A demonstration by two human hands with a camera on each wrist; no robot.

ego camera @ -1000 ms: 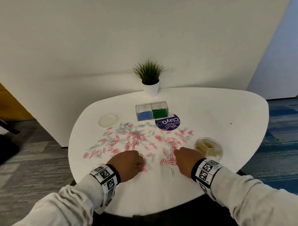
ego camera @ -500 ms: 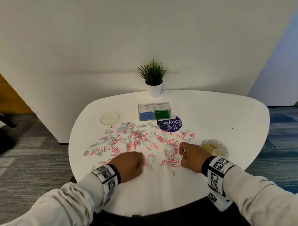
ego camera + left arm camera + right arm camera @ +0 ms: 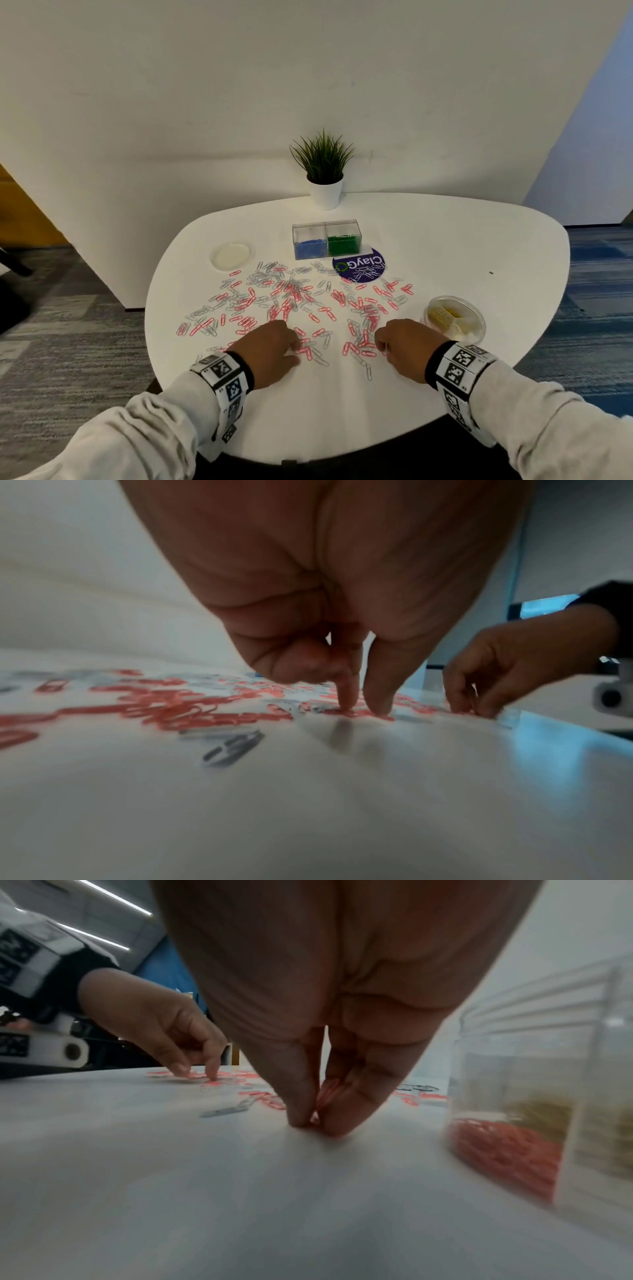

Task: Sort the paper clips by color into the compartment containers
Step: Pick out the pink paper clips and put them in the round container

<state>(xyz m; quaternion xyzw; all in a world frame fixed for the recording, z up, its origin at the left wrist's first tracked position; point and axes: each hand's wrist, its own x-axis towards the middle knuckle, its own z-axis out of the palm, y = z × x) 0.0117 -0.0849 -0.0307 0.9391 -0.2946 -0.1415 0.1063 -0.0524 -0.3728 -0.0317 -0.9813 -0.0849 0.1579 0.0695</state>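
Red and silver paper clips (image 3: 291, 301) lie scattered across the white table (image 3: 462, 246). My left hand (image 3: 297, 346) is at the near edge of the scatter. In the left wrist view its forefinger and thumb (image 3: 361, 710) pinch down on a red clip lying on the table, and the other fingers are curled. My right hand (image 3: 381, 344) is to the right of it. In the right wrist view its thumb and finger (image 3: 312, 1123) meet on the tabletop with red clips held between them and tucked up in the palm.
A clear two-part box (image 3: 325, 228) with blue and green clips stands at the back. A round clear container (image 3: 478, 330) with yellow and red clips sits right of my right hand. A round lid (image 3: 231, 256), a purple sticker (image 3: 375, 260) and a potted plant (image 3: 323, 171) are farther back.
My right hand shifted slightly right, then lowered its fingertips onto the table. My left hand stayed in place over the near clips.
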